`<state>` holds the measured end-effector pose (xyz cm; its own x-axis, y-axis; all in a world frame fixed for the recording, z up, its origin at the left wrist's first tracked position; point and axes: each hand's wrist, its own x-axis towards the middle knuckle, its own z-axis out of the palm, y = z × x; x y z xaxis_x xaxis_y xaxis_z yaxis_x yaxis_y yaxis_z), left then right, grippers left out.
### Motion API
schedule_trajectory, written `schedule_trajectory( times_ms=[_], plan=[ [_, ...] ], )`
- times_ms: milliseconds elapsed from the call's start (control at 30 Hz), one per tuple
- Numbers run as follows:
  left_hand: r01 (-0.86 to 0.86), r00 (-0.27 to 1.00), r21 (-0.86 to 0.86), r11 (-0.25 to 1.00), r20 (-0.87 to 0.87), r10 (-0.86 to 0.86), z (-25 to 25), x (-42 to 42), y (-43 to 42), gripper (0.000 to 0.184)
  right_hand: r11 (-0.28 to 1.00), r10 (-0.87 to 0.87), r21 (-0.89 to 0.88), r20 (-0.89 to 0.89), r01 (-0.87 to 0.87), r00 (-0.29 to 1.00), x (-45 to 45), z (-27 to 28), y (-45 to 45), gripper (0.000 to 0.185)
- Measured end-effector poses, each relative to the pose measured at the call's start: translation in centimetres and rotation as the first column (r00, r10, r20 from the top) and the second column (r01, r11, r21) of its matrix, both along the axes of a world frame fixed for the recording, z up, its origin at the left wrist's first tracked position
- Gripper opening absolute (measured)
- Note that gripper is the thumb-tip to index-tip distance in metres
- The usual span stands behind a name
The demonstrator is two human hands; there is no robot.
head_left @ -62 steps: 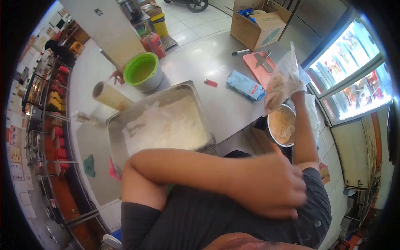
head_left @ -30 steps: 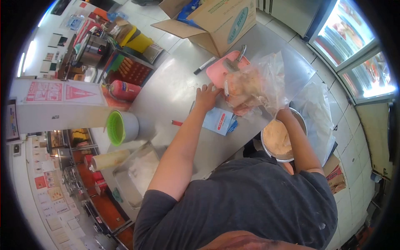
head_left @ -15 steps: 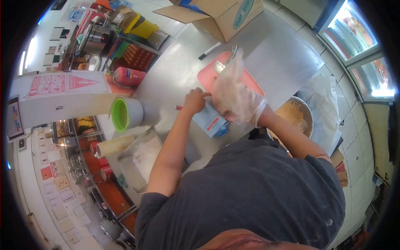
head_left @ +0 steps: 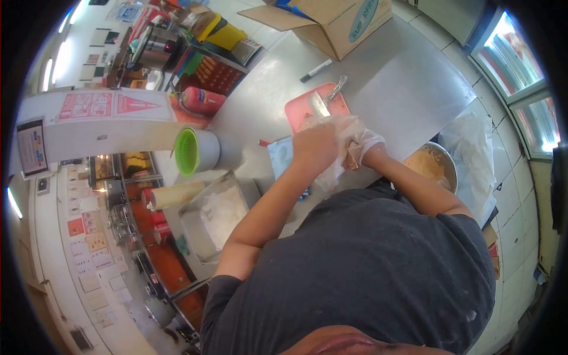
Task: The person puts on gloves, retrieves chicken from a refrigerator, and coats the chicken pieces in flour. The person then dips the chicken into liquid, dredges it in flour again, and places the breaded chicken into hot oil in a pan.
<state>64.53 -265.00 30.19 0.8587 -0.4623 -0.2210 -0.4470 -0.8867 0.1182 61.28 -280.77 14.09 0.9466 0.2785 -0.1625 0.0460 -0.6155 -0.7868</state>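
A crumpled clear plastic bag [head_left: 337, 163] is bunched between my two hands, over the near end of a pink tray [head_left: 299, 112]. My left hand [head_left: 315, 145] is closed on its left side, back of the hand up. My right hand [head_left: 373, 155] is at the bag's right side, with plastic gathered around its wrist; its fingers are mostly hidden. Something brownish shows through the plastic between the hands. On the tray lie a broad metal blade [head_left: 319, 105] and a metal handle [head_left: 338, 87]. A light blue packet [head_left: 280, 158] lies partly under my left forearm.
A black-and-white marker [head_left: 315, 70] and an open cardboard box [head_left: 340, 29] are on the steel table [head_left: 408, 77]. To the left are a green basket in a white tub [head_left: 204, 149] and a metal pan of white powder [head_left: 198, 234]. A bowl of tan powder [head_left: 452, 171] stands at right.
My left hand has moved from beside the packet onto the bag. The bag, spread upright over the tray before, is now lower and bunched, leaving the blade and handle in view.
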Motion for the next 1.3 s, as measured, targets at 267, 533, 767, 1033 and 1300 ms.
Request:
schedule_trajectory(
  times_ms=[267,533,767,1033,1300],
  plan=[
    [-0.006,0.991,-0.245,0.969,0.126,0.038,5.8,1.0,6.4,0.020,0.885,0.075,-0.453,-0.084,-0.106,0.994,0.6,1.0,2.6,0.027],
    [0.153,0.957,-0.293,0.944,0.283,-0.067,9.8,1.5,10.9,0.020,0.985,-0.160,-0.120,-0.398,0.122,0.903,2.3,1.4,0.8,0.028],
    [-0.122,0.974,-0.406,0.906,0.126,0.187,6.5,1.1,13.1,0.012,0.858,-0.393,0.261,-0.223,0.443,0.892,-1.1,4.0,-3.7,0.046],
    [-0.157,0.972,-0.142,0.977,0.152,0.178,8.5,2.6,5.6,0.033,0.914,-0.145,0.328,-0.289,0.240,0.946,-1.7,10.2,0.2,0.037],
    [0.043,0.946,-0.215,0.976,0.324,0.030,5.8,1.4,5.3,0.010,0.842,-0.254,0.302,-0.510,0.447,0.822,-2.3,12.9,-1.1,0.038]
  ],
)
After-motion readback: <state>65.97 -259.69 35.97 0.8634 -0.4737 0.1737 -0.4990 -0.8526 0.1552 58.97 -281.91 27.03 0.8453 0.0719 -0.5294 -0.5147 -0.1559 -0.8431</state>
